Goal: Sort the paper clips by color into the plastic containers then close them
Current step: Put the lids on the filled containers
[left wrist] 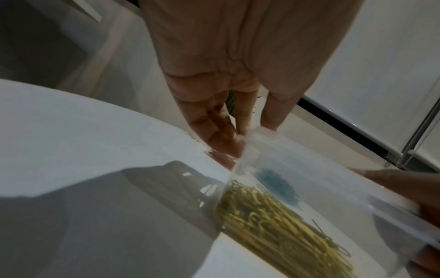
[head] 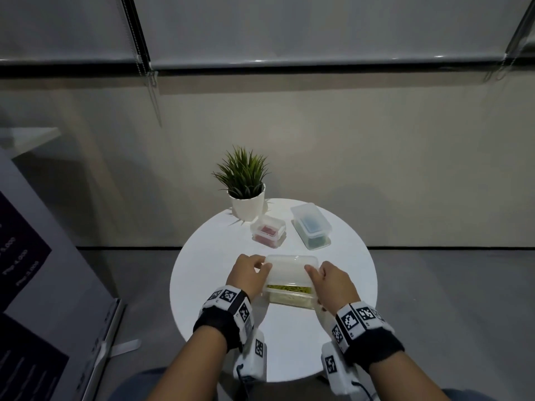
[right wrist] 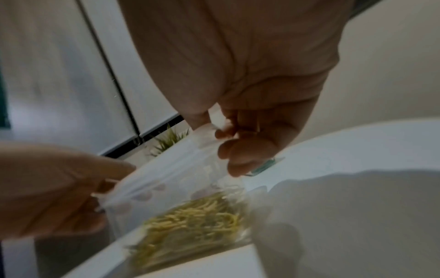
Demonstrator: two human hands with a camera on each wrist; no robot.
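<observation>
A clear plastic container [head: 289, 298] of yellow paper clips [head: 289, 288] stands near the front of the round white table [head: 208, 256]. Over it I hold its translucent lid [head: 289, 269], tilted, far edge higher. My left hand [head: 251, 270] grips the lid's left end, my right hand [head: 327, 277] its right end. In the left wrist view the yellow clips [left wrist: 273, 222] show through the container wall below my fingers [left wrist: 214, 131]. In the right wrist view my right fingers [right wrist: 238, 150] pinch the lid's edge [right wrist: 171, 169] above the clips [right wrist: 190, 222].
A small closed container of red clips [head: 267, 231] and a larger closed container of blue clips [head: 312, 225] stand at the back of the table. A potted plant [head: 247, 192] in a white pot is behind them. The floor lies around the table.
</observation>
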